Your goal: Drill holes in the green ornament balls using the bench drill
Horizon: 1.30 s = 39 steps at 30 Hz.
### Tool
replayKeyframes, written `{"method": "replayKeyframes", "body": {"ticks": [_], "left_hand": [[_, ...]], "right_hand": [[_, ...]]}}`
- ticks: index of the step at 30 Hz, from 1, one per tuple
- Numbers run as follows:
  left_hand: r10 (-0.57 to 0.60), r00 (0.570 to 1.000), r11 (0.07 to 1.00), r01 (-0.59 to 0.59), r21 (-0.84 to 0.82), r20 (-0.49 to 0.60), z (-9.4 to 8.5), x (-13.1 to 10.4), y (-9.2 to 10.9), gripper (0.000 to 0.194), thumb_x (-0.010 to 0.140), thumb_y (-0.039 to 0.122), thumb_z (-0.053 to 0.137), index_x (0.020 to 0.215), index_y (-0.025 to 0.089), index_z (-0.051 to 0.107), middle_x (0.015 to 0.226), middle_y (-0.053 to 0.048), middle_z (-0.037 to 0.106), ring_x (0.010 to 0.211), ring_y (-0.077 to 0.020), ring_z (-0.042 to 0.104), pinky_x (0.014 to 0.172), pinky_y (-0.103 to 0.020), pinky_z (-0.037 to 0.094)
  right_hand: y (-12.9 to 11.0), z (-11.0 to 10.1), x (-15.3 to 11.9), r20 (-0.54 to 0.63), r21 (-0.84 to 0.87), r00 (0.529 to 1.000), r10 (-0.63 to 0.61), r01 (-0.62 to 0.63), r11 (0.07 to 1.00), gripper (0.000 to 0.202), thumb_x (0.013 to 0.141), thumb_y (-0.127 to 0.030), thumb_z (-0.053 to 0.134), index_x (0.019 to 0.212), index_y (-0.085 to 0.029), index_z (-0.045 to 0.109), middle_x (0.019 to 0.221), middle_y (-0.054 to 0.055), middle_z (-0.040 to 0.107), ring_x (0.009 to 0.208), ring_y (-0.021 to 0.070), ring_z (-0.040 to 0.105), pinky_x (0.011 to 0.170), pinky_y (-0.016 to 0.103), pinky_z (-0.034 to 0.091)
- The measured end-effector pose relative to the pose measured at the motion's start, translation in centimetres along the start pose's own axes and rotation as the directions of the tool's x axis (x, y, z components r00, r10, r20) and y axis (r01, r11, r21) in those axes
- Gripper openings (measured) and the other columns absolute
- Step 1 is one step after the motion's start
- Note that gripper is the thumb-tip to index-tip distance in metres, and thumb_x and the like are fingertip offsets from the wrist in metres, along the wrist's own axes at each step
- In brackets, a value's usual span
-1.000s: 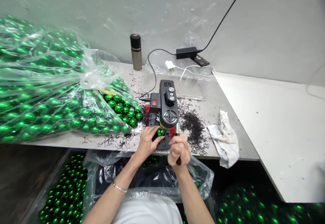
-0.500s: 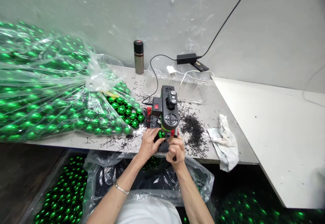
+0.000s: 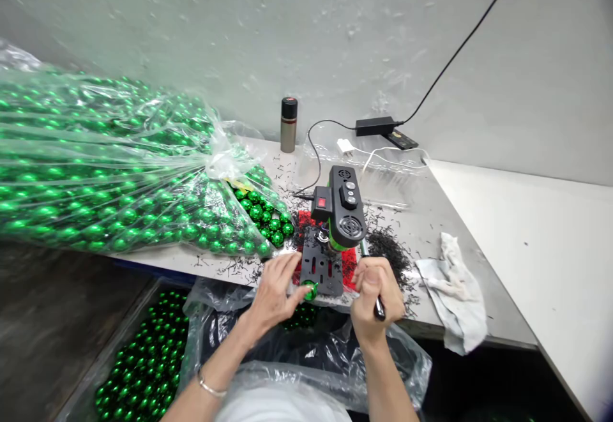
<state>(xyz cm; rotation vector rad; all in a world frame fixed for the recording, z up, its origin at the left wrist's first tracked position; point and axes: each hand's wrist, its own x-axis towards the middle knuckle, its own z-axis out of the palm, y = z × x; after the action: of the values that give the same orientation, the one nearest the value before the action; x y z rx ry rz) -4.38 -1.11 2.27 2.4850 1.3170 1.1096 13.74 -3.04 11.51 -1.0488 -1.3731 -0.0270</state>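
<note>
My left hand (image 3: 276, 288) lies at the left of the black slotted base plate (image 3: 320, 262), fingers stretched out. Its thumb tip touches a shiny green ball (image 3: 311, 290) at the plate's front left corner, close to the table edge. My right hand (image 3: 378, 291) is wrapped round the black-ended lever handle (image 3: 380, 310) of a small black bench drill press (image 3: 348, 208). The drill's head stands over the plate, with a green band under it. Red patches (image 3: 349, 269) show beside the plate.
A clear bag of green balls (image 3: 119, 179) fills the left, spilling several loose balls (image 3: 268, 218). Black shavings (image 3: 389, 249) lie right of the drill, near a white cloth (image 3: 453, 294). Behind stand a flask (image 3: 288, 125) and power adapter (image 3: 376, 126). A plastic-lined container (image 3: 230, 326) sits below the edge.
The green ball has moved from under the drill head to the plate's front left corner. My right hand and the lever have swung outward to the right. The view has shifted left.
</note>
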Motion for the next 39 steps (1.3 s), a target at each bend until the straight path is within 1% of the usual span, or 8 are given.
{"method": "replayKeyframes", "body": {"ticks": [7, 10, 14, 19, 24, 28, 33, 39], "left_hand": [[-0.207, 0.969, 0.909, 0.140, 0.392, 0.133, 0.1, 4.8, -4.5, 0.033, 0.090, 0.011, 0.051, 0.120, 0.013, 0.063, 0.113, -0.018, 0.069, 0.098, -0.0307, 0.062, 0.084, -0.044, 0.046], [-0.176, 0.974, 0.944, 0.126, 0.306, 0.142, 0.2, 5.3, -5.3, 0.036, 0.088, 0.012, 0.054, 0.123, 0.013, 0.060, 0.112, -0.018, 0.068, 0.097, -0.0301, 0.063, 0.084, -0.044, 0.048], [-0.253, 0.966, 0.958, 0.257, -0.127, 0.046, -1.2, 5.3, -4.6, 0.037, 0.091, 0.029, 0.059, 0.126, 0.017, 0.057, 0.110, -0.011, 0.067, 0.098, -0.0251, 0.065, 0.081, -0.036, 0.052], [-0.520, 0.782, 0.474, 0.599, -0.645, 0.344, -1.2, 5.0, -2.0, 0.055, 0.082, 0.053, 0.069, 0.123, 0.017, 0.064, 0.080, -0.002, 0.069, 0.076, -0.0197, 0.069, 0.070, -0.030, 0.055], [-0.548, 0.675, 0.120, 0.647, -0.753, 0.493, 1.2, 4.3, -0.5, 0.066, 0.076, 0.056, 0.074, 0.126, 0.014, 0.066, 0.098, -0.010, 0.073, 0.084, -0.0205, 0.072, 0.077, -0.032, 0.057], [-0.555, 0.696, 0.340, 0.689, -0.640, 0.455, 2.9, 3.8, -0.3, 0.055, 0.084, 0.052, 0.067, 0.125, 0.015, 0.067, 0.094, -0.008, 0.075, 0.079, -0.0191, 0.069, 0.073, -0.032, 0.057], [-0.368, 0.899, 0.821, 0.434, -0.371, 0.236, 3.7, 4.0, 0.2, 0.037, 0.090, 0.040, 0.064, 0.120, 0.019, 0.068, 0.107, -0.010, 0.073, 0.097, -0.0249, 0.068, 0.089, -0.040, 0.055], [-0.082, 0.975, 0.972, 0.124, -0.200, 0.207, 3.3, 4.4, 0.8, 0.029, 0.095, 0.032, 0.060, 0.120, 0.018, 0.063, 0.105, -0.012, 0.070, 0.098, -0.0267, 0.067, 0.088, -0.041, 0.055]], "right_hand": [[0.4, 0.2, -0.7, 0.002, 0.006, 0.999, -0.037, 0.037, 0.999, 0.032, 0.094, -0.008, 0.043, 0.065, -0.020, 0.044, 0.067, -0.002, 0.052, 0.062, 0.0104, 0.051, 0.056, 0.026, 0.039], [0.4, 0.2, -0.5, 0.007, 0.004, 0.999, -0.044, 0.044, 0.999, 0.032, 0.094, -0.009, 0.043, 0.065, -0.021, 0.044, 0.068, -0.001, 0.052, 0.061, 0.0109, 0.051, 0.054, 0.026, 0.039], [0.5, 0.2, -0.6, 0.007, 0.003, 0.999, -0.054, 0.054, 0.999, 0.032, 0.094, -0.010, 0.044, 0.064, -0.021, 0.044, 0.067, -0.001, 0.052, 0.061, 0.0124, 0.051, 0.054, 0.028, 0.039], [0.7, 0.2, -0.7, 0.001, 0.012, 0.997, -0.071, 0.071, 0.997, 0.030, 0.093, -0.007, 0.044, 0.066, -0.021, 0.045, 0.066, -0.001, 0.051, 0.062, 0.0117, 0.051, 0.055, 0.027, 0.040], [0.6, 0.1, -0.5, 0.030, -0.011, 0.995, -0.094, 0.095, 0.995, 0.030, 0.093, -0.007, 0.044, 0.067, -0.021, 0.047, 0.067, -0.001, 0.052, 0.061, 0.0113, 0.052, 0.054, 0.026, 0.041], [0.5, 0.0, -0.4, 0.037, -0.021, 0.995, -0.093, 0.094, 0.995, 0.029, 0.094, -0.009, 0.043, 0.068, -0.021, 0.046, 0.067, -0.001, 0.052, 0.062, 0.0116, 0.052, 0.055, 0.026, 0.042], [0.6, 0.0, -0.6, 0.044, -0.017, 0.995, -0.092, 0.093, 0.996, 0.027, 0.095, -0.012, 0.043, 0.069, -0.022, 0.047, 0.067, -0.001, 0.051, 0.062, 0.0121, 0.052, 0.056, 0.026, 0.042], [0.6, -0.1, -0.6, 0.050, -0.031, 0.994, -0.094, 0.095, 0.995, 0.029, 0.095, -0.014, 0.042, 0.068, -0.022, 0.046, 0.068, 0.000, 0.053, 0.060, 0.0117, 0.051, 0.054, 0.026, 0.041]]}}
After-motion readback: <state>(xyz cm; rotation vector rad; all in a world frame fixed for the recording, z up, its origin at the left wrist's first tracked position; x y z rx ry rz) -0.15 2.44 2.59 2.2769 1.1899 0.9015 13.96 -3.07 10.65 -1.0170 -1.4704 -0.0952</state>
